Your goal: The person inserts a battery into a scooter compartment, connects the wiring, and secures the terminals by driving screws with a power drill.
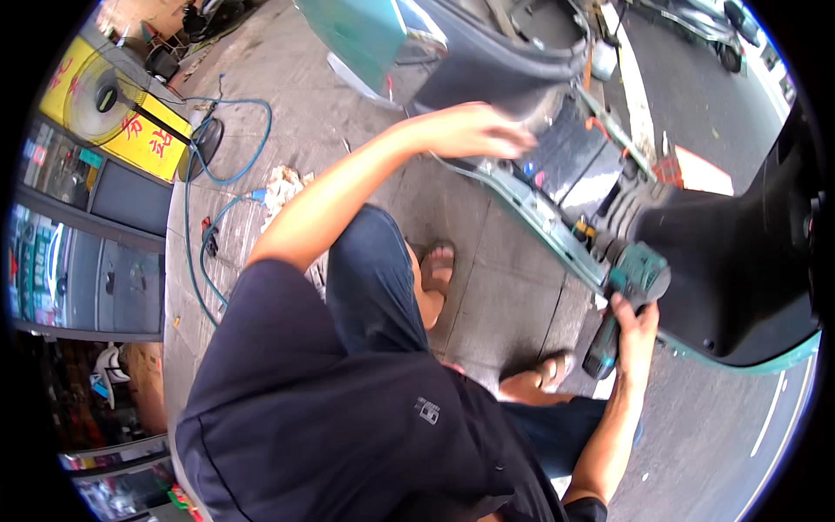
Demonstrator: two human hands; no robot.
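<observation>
A teal-and-black cordless drill is in my right hand, which grips its handle. Its front end points toward the floorboard area of a green scooter. Over the near side of the scooter's dark seat section, my left hand hovers, its fingers smeared by motion. Whether it touches or holds anything is not visible. A green side rail runs along the scooter between my two hands. The floorboard is partly uncovered, with an orange piece and wiring showing. The dark inner front panel stands at the right.
A blue-green hose loops over the pavement at left, beside a crumpled rag. A standing fan and glass display cases line the left side. My sandalled feet are beside the scooter. Another scooter stands on the road.
</observation>
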